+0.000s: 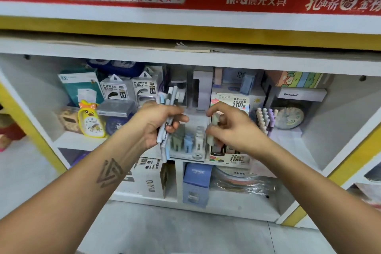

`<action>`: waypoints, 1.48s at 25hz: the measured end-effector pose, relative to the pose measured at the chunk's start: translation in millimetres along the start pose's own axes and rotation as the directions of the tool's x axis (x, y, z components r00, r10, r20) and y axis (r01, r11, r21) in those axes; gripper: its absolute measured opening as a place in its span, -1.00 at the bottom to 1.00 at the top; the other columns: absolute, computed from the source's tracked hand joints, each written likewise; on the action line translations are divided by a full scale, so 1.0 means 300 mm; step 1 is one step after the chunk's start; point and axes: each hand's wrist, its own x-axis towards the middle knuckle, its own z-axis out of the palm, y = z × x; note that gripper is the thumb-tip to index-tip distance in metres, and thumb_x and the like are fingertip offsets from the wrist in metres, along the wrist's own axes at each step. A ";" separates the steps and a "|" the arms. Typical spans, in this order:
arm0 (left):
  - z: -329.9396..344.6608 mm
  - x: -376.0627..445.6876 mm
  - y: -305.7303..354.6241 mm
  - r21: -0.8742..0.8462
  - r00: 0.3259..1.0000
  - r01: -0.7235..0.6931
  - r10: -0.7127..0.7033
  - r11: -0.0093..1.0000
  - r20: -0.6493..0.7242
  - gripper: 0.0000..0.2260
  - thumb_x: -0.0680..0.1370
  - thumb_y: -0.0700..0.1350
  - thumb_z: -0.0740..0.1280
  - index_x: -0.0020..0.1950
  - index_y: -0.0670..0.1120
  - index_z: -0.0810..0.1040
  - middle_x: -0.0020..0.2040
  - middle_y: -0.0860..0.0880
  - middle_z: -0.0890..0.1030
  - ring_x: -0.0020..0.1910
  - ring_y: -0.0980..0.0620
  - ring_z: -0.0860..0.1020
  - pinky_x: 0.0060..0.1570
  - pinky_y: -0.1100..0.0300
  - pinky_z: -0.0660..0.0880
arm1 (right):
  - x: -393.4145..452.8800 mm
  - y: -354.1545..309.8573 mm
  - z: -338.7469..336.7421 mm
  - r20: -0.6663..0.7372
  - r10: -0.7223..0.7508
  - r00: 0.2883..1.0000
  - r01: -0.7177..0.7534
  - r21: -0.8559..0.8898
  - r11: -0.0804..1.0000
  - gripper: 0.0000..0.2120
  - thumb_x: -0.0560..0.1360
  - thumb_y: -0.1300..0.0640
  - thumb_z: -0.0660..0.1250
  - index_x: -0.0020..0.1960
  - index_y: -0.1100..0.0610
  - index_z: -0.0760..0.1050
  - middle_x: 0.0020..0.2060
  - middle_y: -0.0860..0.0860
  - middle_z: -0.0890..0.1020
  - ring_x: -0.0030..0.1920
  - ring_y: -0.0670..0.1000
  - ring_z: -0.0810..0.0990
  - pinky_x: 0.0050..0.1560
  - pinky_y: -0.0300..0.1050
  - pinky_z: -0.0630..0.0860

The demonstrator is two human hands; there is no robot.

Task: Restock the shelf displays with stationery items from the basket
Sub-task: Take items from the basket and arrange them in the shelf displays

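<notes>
Fingers: my left hand (pixel 162 123) is curled round a bundle of pens (pixel 167 113), thumb across the front; my right hand (pixel 228 128) pinches a small pale item (pixel 215 119) between thumb and fingertips. What it is, I cannot tell.
Where the stock is: pens upright in my left fist, just in front of the shelf; no basket is in view.
Risk, left: the bundle is loose and fanned at the top, so I judge one pen could slide out below if I ease my grip.
Risk, right: a light pinch over a crowded display could knock the neighbouring packs.
Display tray (pixel 186 156): grey, blue and white lead packs in rows, marked 2B.
Lead box (pixel 233 159): marked 0.7 and 100, partly hidden by my right hand.
Pen rack (pixel 266 119): pastel pens standing upright, right of my hand.
</notes>
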 end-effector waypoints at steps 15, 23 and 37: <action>-0.218 -0.018 -0.056 -0.089 0.979 0.199 -0.195 0.976 0.052 -0.94 0.57 -0.31 0.29 -0.10 -0.22 0.46 -0.42 -0.11 0.53 -0.57 0.11 0.42 -0.69 0.36 0.27 | 0.218 0.019 0.151 -0.332 -0.237 0.913 0.133 -0.307 0.942 -0.88 0.53 0.20 0.44 0.04 0.05 0.60 -0.16 -0.05 0.66 -0.15 0.02 0.63 -0.06 -0.03 0.61; -0.217 -0.028 -0.041 -0.093 0.969 0.230 -0.220 0.969 0.112 -0.87 0.59 -0.29 0.27 -0.16 -0.21 0.47 -0.41 -0.10 0.51 -0.57 0.13 0.40 -0.69 0.39 0.26 | 0.268 0.075 0.286 -0.089 -0.293 0.952 0.190 -0.580 0.792 -0.88 0.50 0.33 0.34 -0.09 0.17 0.43 -0.28 0.11 0.59 -0.26 0.17 0.59 -0.25 0.10 0.58; -0.164 -0.060 -0.032 -0.063 0.937 0.198 -0.170 0.978 0.305 -0.96 0.57 -0.29 0.31 0.00 -0.23 0.53 -0.33 -0.13 0.56 -0.53 0.12 0.43 -0.66 0.40 0.29 | 0.246 -0.014 0.237 -0.067 0.013 0.998 -0.018 -0.080 0.997 -0.79 0.61 0.20 0.29 0.15 0.03 0.66 0.09 -0.01 0.68 0.03 -0.04 0.63 0.07 -0.09 0.52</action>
